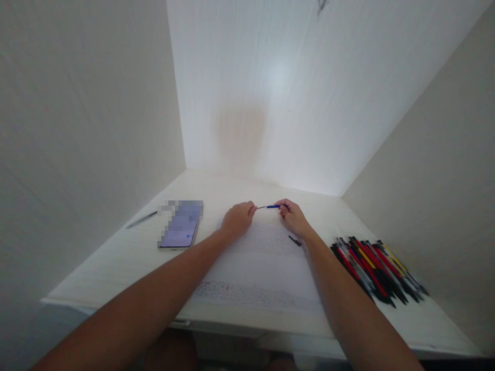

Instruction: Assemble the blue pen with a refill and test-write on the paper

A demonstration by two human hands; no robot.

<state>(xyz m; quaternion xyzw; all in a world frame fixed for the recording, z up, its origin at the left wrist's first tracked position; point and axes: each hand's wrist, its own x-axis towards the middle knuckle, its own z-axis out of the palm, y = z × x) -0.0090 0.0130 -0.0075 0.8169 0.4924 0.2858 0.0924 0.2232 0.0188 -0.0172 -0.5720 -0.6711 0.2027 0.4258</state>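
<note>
My left hand [238, 217] is closed, its fingertips pinching a thin dark stick [261, 207] that looks like a pen refill. The stick points right, toward a blue pen barrel [273, 206]. My right hand [294, 216] is closed around the barrel's other end. A small gap seems to show between stick and barrel, though the view is a little blurred. Under both wrists lies a sheet of paper [263, 265] with bands of small marks. On it, beside my right wrist, rests a small black piece [295, 240], perhaps a pen cap.
A phone [180, 229], partly pixelated, lies left of the paper. Farther left is a single slim pen [142, 219]. Several red, black, yellow and grey pens [377, 268] are heaped at the right. Walls enclose the white tabletop [232, 183] on three sides.
</note>
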